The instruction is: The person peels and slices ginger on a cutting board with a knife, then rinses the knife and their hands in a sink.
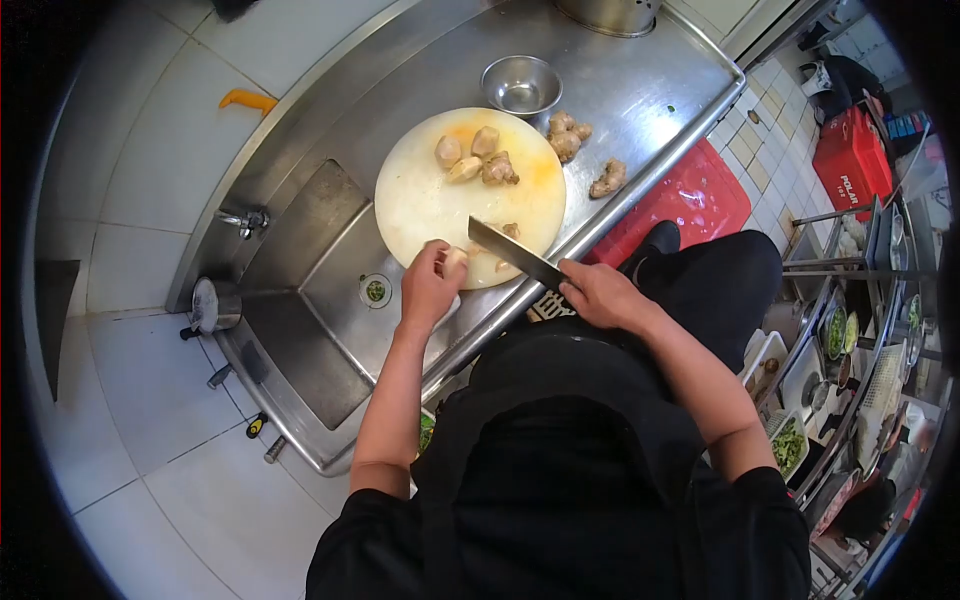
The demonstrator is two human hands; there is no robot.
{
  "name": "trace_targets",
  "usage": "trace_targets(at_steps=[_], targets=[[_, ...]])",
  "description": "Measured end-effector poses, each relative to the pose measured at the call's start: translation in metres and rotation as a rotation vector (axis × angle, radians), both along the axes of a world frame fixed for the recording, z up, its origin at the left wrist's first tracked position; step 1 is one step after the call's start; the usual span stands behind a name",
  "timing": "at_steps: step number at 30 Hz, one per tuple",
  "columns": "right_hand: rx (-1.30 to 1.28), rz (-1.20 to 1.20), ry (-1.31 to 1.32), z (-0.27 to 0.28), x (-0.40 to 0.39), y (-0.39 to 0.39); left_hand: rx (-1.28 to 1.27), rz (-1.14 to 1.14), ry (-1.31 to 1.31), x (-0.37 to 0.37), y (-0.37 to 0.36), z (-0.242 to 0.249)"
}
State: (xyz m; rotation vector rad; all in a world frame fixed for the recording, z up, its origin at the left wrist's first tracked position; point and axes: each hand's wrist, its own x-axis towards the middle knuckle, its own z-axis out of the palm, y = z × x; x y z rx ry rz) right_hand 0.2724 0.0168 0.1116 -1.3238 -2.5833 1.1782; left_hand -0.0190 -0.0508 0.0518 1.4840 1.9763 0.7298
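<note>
My left hand (430, 283) is closed around a pale piece of ginger (454, 262) at the near left edge of the round white cutting board (415, 200). In my right hand (602, 294) is the handle of a cleaver (515, 252), its wide blade reaching left over the board, apart from the ginger in my left hand. Small peelings (510, 230) lie beside the blade. Farther back on the board sit several ginger pieces (466, 168), some pale and peeled, one (499, 169) still with brown skin.
Behind the board stands a metal bowl (522, 85). Unpeeled ginger (567, 136) and a smaller root (608, 179) rest on the steel counter to the right. A sink (335, 300) lies left, under a tap (243, 222). Shelves with food containers (790, 445) are at far right.
</note>
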Motion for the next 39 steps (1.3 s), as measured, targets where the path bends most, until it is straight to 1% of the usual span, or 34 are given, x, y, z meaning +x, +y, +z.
trace_targets(at_steps=[2, 3, 4, 6, 7, 10, 12, 14, 16, 17, 19, 20, 22, 23, 25, 26, 28, 29, 31, 35, 37, 39], targets=[[-0.102, 0.034, 0.039, -0.005, 0.0, -0.003, -0.075, 0.296, -0.246, -0.012, 0.01, -0.011], [-0.105, 0.05, 0.017, -0.011, -0.001, -0.004, -0.082, 0.305, -0.276, -0.026, 0.013, -0.038], [-0.104, 0.047, 0.017, -0.013, -0.004, -0.006, -0.082, 0.302, -0.277, -0.026, 0.016, -0.039], [-0.081, -0.034, 0.012, -0.016, -0.01, -0.012, -0.084, 0.423, -0.737, -0.021, 0.021, -0.04], [-0.083, -0.042, 0.009, -0.017, -0.011, -0.012, -0.089, 0.417, -0.74, -0.016, 0.024, -0.04], [-0.048, -0.079, -0.054, -0.014, -0.014, -0.017, -0.126, 0.363, -0.693, 0.0, 0.028, -0.029], [-0.02, -0.104, -0.116, -0.008, -0.016, -0.014, -0.146, 0.281, -0.531, 0.011, 0.029, -0.016], [-0.016, -0.106, -0.132, -0.01, -0.014, -0.009, -0.156, 0.281, -0.531, 0.016, 0.027, -0.019], [-0.016, -0.11, -0.142, -0.011, -0.015, -0.008, 0.009, 0.255, -0.481, 0.016, 0.022, -0.027], [-0.001, -0.09, -0.106, -0.01, -0.015, -0.008, 0.001, 0.246, -0.475, 0.014, 0.018, -0.03], [0.005, -0.08, -0.067, -0.01, -0.017, -0.008, 0.157, 0.084, -0.504, 0.01, 0.012, -0.031], [0.022, -0.074, -0.052, -0.012, -0.018, -0.007, 0.143, 0.08, -0.503, 0.008, 0.012, -0.033], [0.021, -0.068, -0.043, -0.014, -0.019, -0.007, 0.058, 0.043, -0.386, 0.007, 0.009, -0.028], [0.049, -0.041, -0.016, -0.013, -0.02, -0.005, 0.043, 0.045, -0.387, 0.009, 0.007, -0.029], [0.105, -0.006, 0.016, -0.012, -0.02, -0.005, 0.129, 0.03, -0.216, 0.013, 0.006, -0.031], [0.098, -0.002, 0.019, -0.012, -0.02, -0.005, 0.122, 0.034, -0.213, 0.016, 0.004, -0.03], [0.11, 0.021, 0.017, -0.011, -0.019, -0.004, 0.272, 0.025, -0.103, 0.023, 0.001, -0.027], [0.105, 0.022, 0.019, -0.009, -0.017, -0.003, 0.268, 0.025, -0.102, 0.023, 0.0, -0.024], [0.036, 0.055, 0.001, -0.003, -0.014, -0.002, 0.164, 0.031, -0.072, 0.024, -0.002, -0.02], [0.04, 0.043, 0.018, -0.003, -0.009, -0.007, 0.181, 0.019, -0.063, 0.028, -0.004, -0.018], [0.189, 0.052, -0.012, 0.0, -0.009, -0.011, 0.157, 0.058, -0.045, 0.03, -0.003, -0.018], [0.212, 0.073, -0.043, 0.007, -0.01, -0.011, 0.139, 0.09, -0.023, 0.033, -0.002, -0.017]])
